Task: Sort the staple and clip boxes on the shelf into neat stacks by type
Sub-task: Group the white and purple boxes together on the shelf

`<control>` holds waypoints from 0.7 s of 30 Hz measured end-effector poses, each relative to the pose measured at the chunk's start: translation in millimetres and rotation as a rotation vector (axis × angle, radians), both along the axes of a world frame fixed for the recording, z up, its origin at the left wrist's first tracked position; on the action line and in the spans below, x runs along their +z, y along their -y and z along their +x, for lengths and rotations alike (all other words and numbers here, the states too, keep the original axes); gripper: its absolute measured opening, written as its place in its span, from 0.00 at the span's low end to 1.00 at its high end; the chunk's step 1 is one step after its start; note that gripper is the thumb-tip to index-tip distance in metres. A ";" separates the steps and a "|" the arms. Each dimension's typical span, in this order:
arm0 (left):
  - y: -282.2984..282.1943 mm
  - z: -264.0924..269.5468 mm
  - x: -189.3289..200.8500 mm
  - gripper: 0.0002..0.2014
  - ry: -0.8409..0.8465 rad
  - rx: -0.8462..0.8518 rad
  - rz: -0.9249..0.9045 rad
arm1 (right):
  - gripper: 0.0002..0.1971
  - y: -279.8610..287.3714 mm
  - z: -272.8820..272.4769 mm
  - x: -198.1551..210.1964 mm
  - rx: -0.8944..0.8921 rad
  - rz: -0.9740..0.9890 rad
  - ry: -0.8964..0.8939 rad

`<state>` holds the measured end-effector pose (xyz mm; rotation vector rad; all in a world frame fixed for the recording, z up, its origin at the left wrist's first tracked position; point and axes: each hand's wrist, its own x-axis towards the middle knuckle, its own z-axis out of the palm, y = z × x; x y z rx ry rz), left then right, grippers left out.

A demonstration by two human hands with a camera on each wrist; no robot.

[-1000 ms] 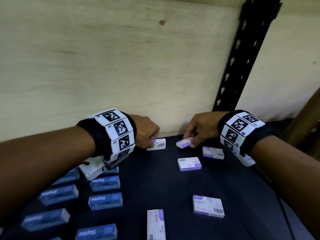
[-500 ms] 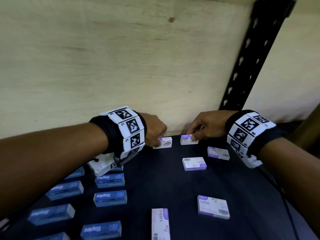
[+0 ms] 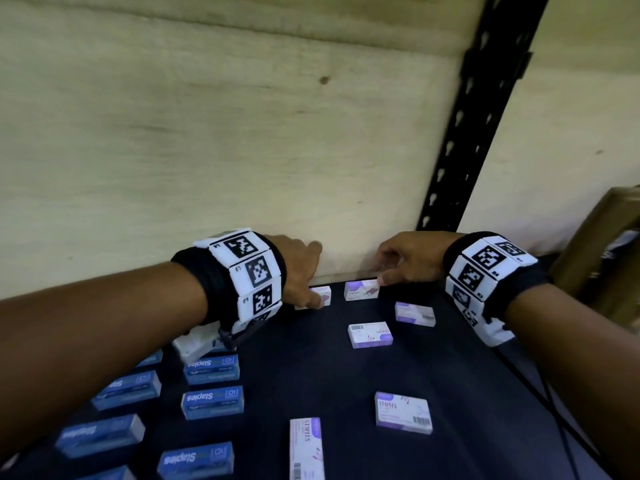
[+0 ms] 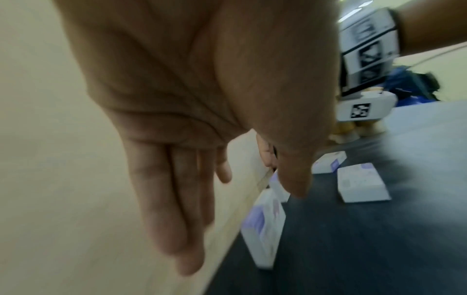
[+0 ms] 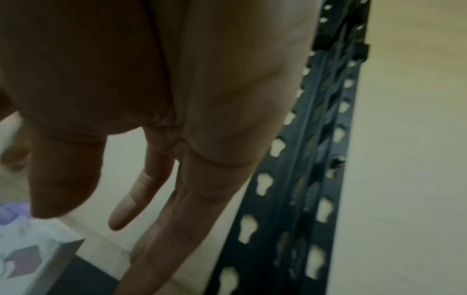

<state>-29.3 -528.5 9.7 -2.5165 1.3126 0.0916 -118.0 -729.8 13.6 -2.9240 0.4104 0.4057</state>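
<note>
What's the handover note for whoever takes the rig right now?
Left hand: open, fingers straight, a fingertip at the left white-purple box by the back wall.
Right hand: open, thumb touching the right white-purple box.
Four other white-purple boxes lie scattered on the shelf; blue Staples boxes lie singly at front left.
Done: no stack visible.
Left: stack each type.

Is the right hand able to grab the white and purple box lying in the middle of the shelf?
Probably yes. The right hand is by the back wall, and the box lies just nearer on the bare shelf, nothing between.
</note>
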 end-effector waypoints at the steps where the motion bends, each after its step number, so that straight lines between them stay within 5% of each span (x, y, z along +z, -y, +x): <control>1: -0.7 -5.9 6.2 0.32 0.071 -0.051 -0.055 | 0.10 2.0 -3.7 1.6 -0.036 -0.013 0.006; 5: 4.2 -33.4 22.5 0.23 0.068 -0.248 -0.290 | 0.08 8.6 -16.0 -3.3 -0.169 0.057 -0.059; 9: 17.9 -49.7 5.7 0.17 -0.134 -0.239 -0.073 | 0.13 7.5 -34.0 -6.8 -0.167 -0.009 -0.123; 13: 25.1 -53.4 -9.1 0.24 -0.162 -0.215 0.002 | 0.23 5.3 -42.6 -8.5 -0.168 -0.010 -0.121; 21: 31.4 -49.6 -20.5 0.19 -0.186 -0.185 -0.019 | 0.18 -0.3 -35.4 -17.1 -0.096 -0.157 -0.139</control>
